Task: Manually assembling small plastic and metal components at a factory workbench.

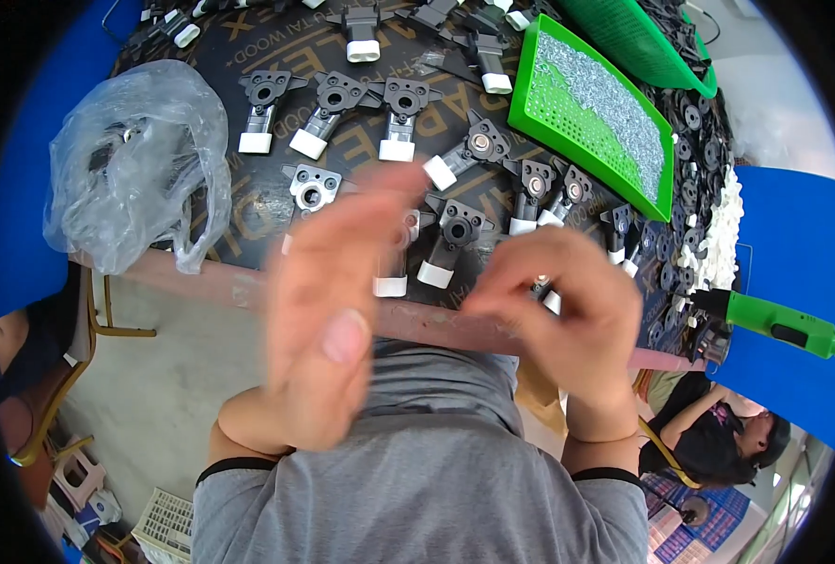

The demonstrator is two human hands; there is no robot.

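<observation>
My left hand (323,291) is over the table's near edge, smeared by motion, its fingers stretched out and nothing seen in it. It hides part of the black-and-grey brackets with white end caps beneath. One bracket (453,235) lies just right of its fingers. My right hand (577,305) hovers at the near edge with curled fingers, thumb and forefinger pinched together; anything between them is too small or hidden to make out. Beyond both hands, more brackets stand in rows, such as one bracket (403,108) and another with a copper-coloured centre (481,143).
A clear plastic bag (140,164) lies at the left. Small metal screws (615,103) fill part of a green perforated tray (554,132). Black round parts and white pieces (721,235) are heaped at right, near a green power screwdriver (784,324). A person (709,423) sits behind, at right.
</observation>
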